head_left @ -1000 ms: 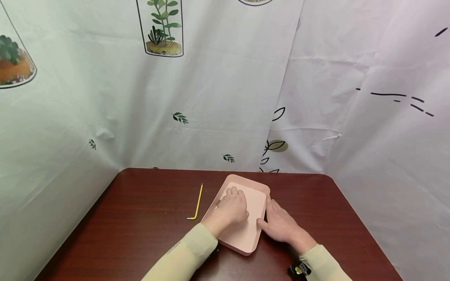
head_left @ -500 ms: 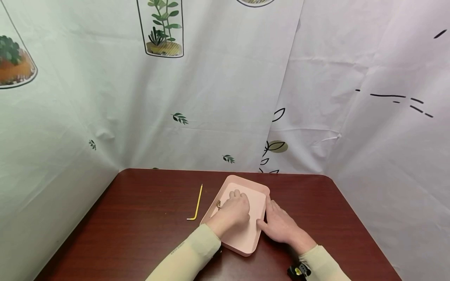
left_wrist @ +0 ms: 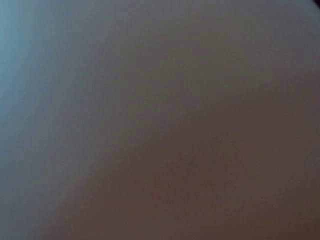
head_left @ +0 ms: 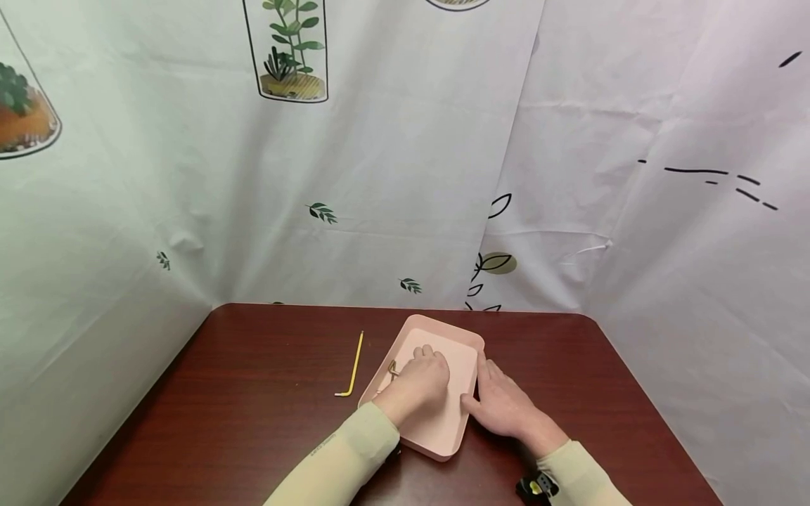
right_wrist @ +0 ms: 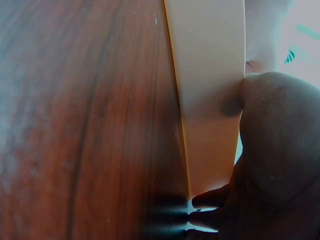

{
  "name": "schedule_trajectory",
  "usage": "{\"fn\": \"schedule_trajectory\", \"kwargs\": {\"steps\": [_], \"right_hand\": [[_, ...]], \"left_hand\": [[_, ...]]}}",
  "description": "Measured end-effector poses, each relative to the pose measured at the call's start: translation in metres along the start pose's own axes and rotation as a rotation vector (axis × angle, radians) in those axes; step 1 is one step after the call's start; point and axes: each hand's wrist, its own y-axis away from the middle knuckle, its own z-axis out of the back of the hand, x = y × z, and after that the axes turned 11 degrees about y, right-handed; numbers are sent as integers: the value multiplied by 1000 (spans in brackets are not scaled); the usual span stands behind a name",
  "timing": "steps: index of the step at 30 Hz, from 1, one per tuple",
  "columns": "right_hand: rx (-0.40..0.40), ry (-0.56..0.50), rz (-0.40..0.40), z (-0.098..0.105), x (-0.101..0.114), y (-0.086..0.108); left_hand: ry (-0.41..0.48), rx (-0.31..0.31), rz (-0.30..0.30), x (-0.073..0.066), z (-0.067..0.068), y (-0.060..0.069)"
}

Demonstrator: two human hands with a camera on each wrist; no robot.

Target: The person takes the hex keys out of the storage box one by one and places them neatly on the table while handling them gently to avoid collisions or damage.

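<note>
A pink tray (head_left: 436, 439) lies tilted on the tabletop. My left hand (head_left: 420, 376) is down inside it, knuckles up and fingers bent; its underside and anything beneath the fingers are hidden. Beside that hand, at the tray's left wall, shows part of a small brass-coloured metal piece (head_left: 393, 368), its kind unclear. My right hand (head_left: 503, 400) rests against the tray's right side, fingers extended along the wall and thumb at the rim. In the right wrist view the thumb (right_wrist: 280, 125) touches the top edge of the tray wall (right_wrist: 210, 95). The left wrist view is a dark blur.
A yellow L-shaped hex key (head_left: 356, 365) lies left of the tray on the dark red-brown wooden table (head_left: 253, 414). Pale printed cloth (head_left: 392, 161) hangs behind the table and at both sides.
My left hand has shifted slightly right inside the tray, and more of the brass-coloured piece shows at the left wall. The right hand stays against the tray's side.
</note>
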Motion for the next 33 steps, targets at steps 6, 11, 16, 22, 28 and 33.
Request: {"fn": "schedule_trajectory", "kwargs": {"steps": [6,11,16,22,28,33], "right_hand": [[-3,6,6,-1,-1,-2],[2,6,11,-1,-1,-3],[5,8,16,-1,-1,-3],[2,4,17,-1,-1,-3],[7,1,13,-1,-1,-1],[4,-6,1,1,0,0]], "left_hand": [[4,12,15,0,-1,-2],[8,4,20,0,-3,-3],[22,-27,12,0,-5,-4],[54,-31,18,-2,-7,-5],[78,-29,41,-5,-8,-4],[84,-23,53,-6,-10,-5]]}}
